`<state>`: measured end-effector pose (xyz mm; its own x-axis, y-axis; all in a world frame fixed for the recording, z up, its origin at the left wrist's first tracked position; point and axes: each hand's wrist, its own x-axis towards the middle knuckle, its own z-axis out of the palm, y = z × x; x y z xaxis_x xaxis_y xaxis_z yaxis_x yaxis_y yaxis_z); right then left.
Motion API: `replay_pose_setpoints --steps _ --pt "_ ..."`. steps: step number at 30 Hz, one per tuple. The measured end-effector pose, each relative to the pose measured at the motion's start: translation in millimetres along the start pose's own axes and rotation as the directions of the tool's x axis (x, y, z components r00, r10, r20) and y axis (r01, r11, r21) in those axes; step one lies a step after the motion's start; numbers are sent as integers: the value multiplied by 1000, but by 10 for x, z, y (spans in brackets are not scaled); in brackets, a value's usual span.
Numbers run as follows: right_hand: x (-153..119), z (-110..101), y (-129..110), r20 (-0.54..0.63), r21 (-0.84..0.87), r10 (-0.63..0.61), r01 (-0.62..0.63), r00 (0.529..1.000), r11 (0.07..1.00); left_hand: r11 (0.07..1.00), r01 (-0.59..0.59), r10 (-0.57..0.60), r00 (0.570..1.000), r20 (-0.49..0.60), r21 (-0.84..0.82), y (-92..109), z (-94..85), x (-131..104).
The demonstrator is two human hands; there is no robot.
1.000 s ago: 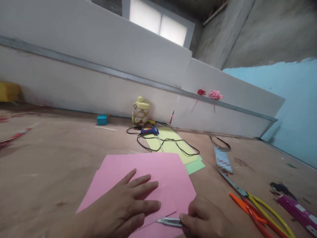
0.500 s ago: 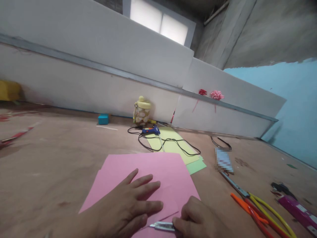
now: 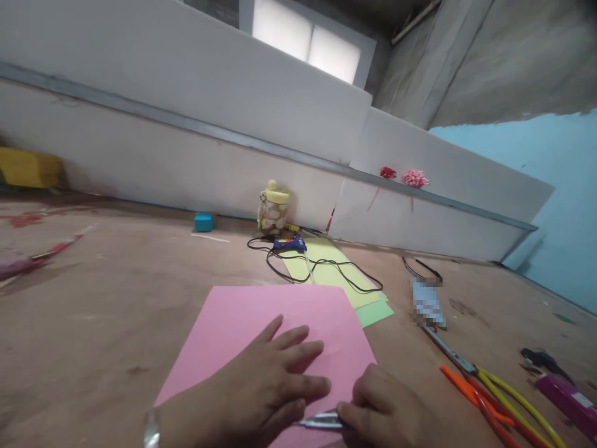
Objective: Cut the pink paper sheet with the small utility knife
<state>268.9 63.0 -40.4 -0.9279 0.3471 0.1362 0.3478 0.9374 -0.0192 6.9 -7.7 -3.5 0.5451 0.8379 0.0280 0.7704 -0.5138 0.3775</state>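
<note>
Two hands working close: left hand (image 3: 261, 389) pressing flat, fingers spread, on pink paper (image 3: 242, 323); right hand (image 3: 387, 410) gripping a small blade (image 3: 319, 422) — slipping could be nicking fingertips.

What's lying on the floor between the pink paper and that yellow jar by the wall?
In the head view, yellow and green paper sheets, a blue glue gun and its looped black cord lie between the pink paper and the yellow jar.
</note>
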Motion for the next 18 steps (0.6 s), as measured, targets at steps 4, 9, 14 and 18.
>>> replay_pose_setpoints --steps 4,9,14,18 --pt "-88 -27 68 54 189 250 -256 967 948 999 -35 35 999 -23 4 102 23 195" --pt "-76 2 -28 65 324 500 -492 864 808 996 74 -72 996 50 -42 11 -56 0" --pt "-49 -53 -67 135 369 546 -553 827 747 988 155 -151 980 131 -26 -213 42 -309" --pt "-68 -74 -83 130 341 567 -573 814 745 990 132 -124 983 136 -46 -259 101 -324"
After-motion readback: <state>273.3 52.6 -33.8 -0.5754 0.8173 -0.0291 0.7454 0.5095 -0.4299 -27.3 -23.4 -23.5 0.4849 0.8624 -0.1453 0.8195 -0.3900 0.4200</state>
